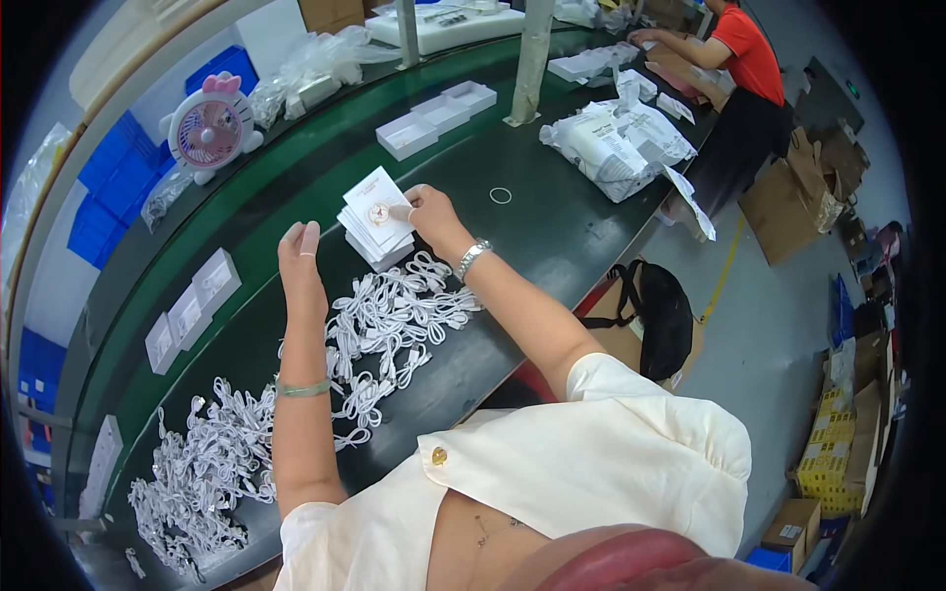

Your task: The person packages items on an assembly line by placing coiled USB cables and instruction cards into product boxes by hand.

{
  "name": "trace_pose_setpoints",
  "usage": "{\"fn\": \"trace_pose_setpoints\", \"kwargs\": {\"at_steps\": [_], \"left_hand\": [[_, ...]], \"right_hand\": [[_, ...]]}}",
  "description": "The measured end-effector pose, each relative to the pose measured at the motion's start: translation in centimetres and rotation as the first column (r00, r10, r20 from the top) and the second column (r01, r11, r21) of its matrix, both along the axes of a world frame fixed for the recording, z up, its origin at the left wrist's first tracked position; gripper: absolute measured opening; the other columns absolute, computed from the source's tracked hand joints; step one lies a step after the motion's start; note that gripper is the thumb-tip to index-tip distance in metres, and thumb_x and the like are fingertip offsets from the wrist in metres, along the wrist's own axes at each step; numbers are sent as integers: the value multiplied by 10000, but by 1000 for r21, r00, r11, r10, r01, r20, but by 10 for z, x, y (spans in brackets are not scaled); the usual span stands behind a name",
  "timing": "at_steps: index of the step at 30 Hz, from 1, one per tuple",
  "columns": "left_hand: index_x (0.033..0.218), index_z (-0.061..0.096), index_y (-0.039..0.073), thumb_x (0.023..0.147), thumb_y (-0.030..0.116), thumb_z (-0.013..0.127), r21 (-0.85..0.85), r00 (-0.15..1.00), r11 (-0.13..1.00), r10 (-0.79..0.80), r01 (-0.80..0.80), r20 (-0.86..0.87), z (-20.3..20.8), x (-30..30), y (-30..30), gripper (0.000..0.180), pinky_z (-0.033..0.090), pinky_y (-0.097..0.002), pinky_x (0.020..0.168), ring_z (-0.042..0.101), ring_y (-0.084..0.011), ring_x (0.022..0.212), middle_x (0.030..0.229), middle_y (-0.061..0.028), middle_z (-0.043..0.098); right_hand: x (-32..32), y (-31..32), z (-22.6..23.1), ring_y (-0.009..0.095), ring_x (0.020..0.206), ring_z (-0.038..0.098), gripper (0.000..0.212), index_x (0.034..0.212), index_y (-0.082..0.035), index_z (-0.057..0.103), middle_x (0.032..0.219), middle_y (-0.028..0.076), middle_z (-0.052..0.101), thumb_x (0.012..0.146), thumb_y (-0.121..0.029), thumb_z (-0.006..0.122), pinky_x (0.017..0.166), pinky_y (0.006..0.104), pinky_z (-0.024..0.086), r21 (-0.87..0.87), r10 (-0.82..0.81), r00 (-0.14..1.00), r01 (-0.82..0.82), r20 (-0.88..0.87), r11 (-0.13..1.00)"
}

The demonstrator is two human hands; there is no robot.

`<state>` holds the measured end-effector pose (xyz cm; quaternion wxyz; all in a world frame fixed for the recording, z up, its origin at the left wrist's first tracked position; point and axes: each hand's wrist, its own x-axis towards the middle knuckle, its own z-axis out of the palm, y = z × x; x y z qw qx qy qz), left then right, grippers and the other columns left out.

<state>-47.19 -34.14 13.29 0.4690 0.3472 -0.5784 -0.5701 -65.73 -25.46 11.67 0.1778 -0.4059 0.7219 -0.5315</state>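
Note:
My right hand (437, 219), a silver watch on its wrist, pinches the edge of a white printed card (378, 205) with a small round emblem. That card lies over a fanned stack of white cards (367, 242) on the dark green work surface. Left of the stack, my left hand (302, 264) is raised with its fingers stretched out and holds nothing visible. Pale covers sit on some of its fingertips. Just below both hands, coiled white cables (394, 315) lie in a loose heap, and a larger cable pile (212, 463) spreads beside my left forearm.
White open trays stand on the green belt at left (194, 310) and at the back (437, 120). A metal post (530, 69) rises behind. White plastic bags (616, 143) lie at right, near a person in red (744, 49). A pink-and-white fan (211, 130) stands far left.

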Motion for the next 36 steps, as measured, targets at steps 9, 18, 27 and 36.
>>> {"fn": "trace_pose_setpoints", "kwargs": {"at_steps": [9, 18, 27, 36], "left_hand": [[1299, 409, 72, 825, 343, 637, 262, 500, 583, -295, 769, -814, 33, -58, -1, 591, 363, -543, 994, 480, -326, 1166, 1270, -147, 494], [1267, 414, 5, 834, 122, 602, 278, 429, 572, -145, 772, -892, 9, -75, -29, 486, 359, -517, 1008, 474, -322, 1177, 1259, -157, 502], [1196, 477, -24, 853, 80, 572, 578, 778, 637, -54, 510, -626, 4, -21, -25, 371, 447, -422, 944, 548, -273, 1094, 1179, -140, 553], [1224, 439, -38, 841, 70, 578, 515, 794, 670, -190, 534, -577, -12, -21, -10, 421, 463, -385, 925, 557, -267, 1076, 1175, -162, 538]], "right_hand": [[1, -12, 77, 220, 676, 595, 246, 915, 26, 610, 815, 135, 617, 767, -159, 676, 618, 319, 476, -157, 156, 983, -139, 100, 978], [-29, -37, 75, 200, 779, 620, 255, 993, 25, 620, 904, 146, 645, 803, -145, 616, 684, 303, 482, -190, 113, 991, -124, -69, 974], [-113, -85, 54, 105, 664, 563, 254, 1031, 25, 611, 846, 63, 620, 827, -127, 605, 575, 218, 465, -210, 40, 981, 1, 190, 978], [-216, -154, -10, 151, 744, 579, 319, 1057, 2, 622, 876, 69, 622, 805, -194, 634, 681, 289, 483, 109, -248, 874, 319, -419, 941]]}}
